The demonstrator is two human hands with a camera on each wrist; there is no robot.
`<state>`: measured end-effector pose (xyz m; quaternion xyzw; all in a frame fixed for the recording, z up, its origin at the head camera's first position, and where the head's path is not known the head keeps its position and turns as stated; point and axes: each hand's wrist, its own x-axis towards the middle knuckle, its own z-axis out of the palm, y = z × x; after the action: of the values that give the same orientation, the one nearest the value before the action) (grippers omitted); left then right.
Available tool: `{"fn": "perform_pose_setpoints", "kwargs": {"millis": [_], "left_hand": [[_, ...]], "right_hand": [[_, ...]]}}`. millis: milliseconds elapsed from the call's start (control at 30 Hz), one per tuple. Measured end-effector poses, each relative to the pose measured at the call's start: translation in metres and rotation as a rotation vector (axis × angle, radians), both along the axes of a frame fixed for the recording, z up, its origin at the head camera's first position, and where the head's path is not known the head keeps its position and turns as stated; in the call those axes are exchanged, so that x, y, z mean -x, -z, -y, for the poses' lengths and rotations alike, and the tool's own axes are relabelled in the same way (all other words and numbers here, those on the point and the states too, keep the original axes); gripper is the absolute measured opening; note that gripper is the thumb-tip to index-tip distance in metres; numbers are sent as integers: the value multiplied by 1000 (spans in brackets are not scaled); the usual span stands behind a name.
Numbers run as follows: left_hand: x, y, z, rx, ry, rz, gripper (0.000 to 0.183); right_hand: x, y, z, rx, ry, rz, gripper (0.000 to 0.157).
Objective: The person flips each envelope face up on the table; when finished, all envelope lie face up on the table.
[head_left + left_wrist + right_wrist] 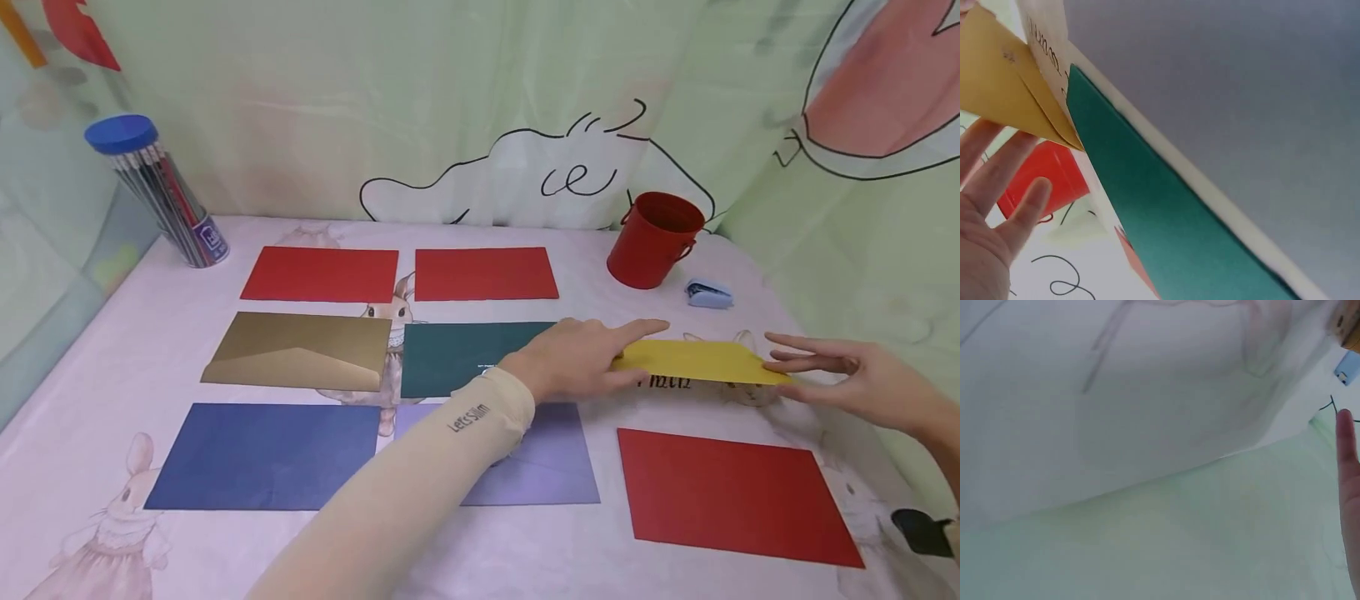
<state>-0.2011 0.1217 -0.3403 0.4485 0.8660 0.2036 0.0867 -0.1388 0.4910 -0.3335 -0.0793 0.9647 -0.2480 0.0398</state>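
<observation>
A yellow envelope (693, 360) is held between both hands at the right of the table, tilted close over the printed cloth. My left hand (581, 358) grips its left end, index finger stretched out past the edge. At the opposite end, the thumb and fingers of my right hand (855, 379) pinch the right edge. The left wrist view shows the envelope's flap side (1007, 78) with the left fingers behind it. Under the left forearm lie a dark green envelope (450, 358) and a lilac one (551, 467), both partly hidden.
Two red envelopes (322, 275) form the back row. A gold one (300, 350) and a blue one (262, 454) lie at left, another red one (738, 496) front right. Behind stand a red bucket (645, 250), a light blue stapler (708, 293) and a pencil jar (168, 200).
</observation>
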Motion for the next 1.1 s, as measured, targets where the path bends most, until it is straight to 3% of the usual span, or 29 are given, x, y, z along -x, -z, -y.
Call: {"fn": "perform_pose_setpoints", "kwargs": {"millis": [233, 433, 700, 933, 1100], "left_hand": [[4, -1, 3, -149, 47, -149, 60], [4, -4, 3, -154, 43, -142, 61], [6, -3, 2, -167, -35, -86, 69], [4, -3, -2, -178, -120, 95, 66], [3, 1, -6, -195, -200, 145, 53]], "right_hand": [[1, -15, 18, -15, 117, -101, 74], [9, -21, 30, -70, 180, -125, 84], [20, -17, 36, 15, 150, -110, 94], [22, -11, 37, 148, 188, -69, 98], [23, -6, 36, 194, 205, -27, 90]]}}
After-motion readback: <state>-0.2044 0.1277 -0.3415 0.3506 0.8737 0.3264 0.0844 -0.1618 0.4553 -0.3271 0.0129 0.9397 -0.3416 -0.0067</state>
